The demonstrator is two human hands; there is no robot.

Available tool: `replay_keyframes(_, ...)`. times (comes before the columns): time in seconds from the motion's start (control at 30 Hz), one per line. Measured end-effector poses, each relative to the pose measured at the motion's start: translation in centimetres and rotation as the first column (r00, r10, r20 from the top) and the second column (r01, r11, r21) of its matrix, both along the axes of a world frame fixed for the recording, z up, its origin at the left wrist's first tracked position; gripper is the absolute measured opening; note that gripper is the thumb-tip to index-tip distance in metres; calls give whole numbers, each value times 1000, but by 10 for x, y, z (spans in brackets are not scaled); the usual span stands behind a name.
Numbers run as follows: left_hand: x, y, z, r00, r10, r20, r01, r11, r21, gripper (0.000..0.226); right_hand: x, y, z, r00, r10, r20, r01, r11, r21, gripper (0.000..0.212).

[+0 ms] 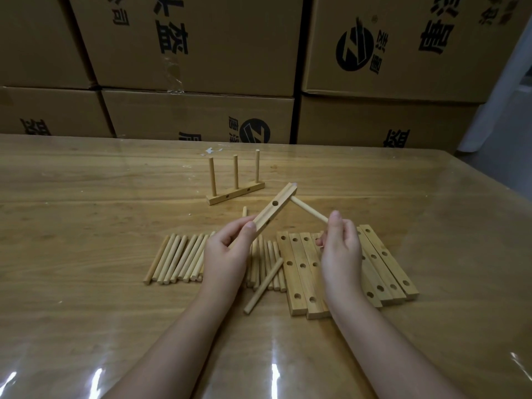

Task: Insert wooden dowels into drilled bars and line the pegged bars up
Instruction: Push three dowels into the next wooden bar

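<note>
Many pale round wooden dowels (178,257) lie rowed at left, within easy reach. The left hand (227,251) grips a pale drilled wooden bar (276,210), lifted and tilted so its far end meets the single dowel (309,210) pinched in the right hand (341,249), seemingly for seating; spare drilled bars (385,266) lie flat at right.

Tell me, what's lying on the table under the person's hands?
A row of loose dowels lies under the left hand, flat drilled bars under the right hand. The hands cover part of both groups, so a full count is impossible.
</note>
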State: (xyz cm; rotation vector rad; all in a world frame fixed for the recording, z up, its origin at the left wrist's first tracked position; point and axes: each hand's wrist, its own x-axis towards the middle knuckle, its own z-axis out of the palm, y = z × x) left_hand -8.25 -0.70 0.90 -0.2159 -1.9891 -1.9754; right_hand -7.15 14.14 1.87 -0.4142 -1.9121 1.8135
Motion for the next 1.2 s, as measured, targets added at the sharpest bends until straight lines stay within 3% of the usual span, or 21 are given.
replay_keyframes(0.33,1,1,0,999,-18,40,16,998,63,22,3,-2,0,997,25,-72,-25,1000,7,31)
replay_keyframes(0.97,1,0,6,999,-51,20,52,998,-48,26,2,3,-4,999,-30,-24,33,995,99,34)
replay_keyframes(1.2,2,0,6,998,-59,10,60,996,-66,28,0,4,-5,999,-40,-28,41,999,25,35)
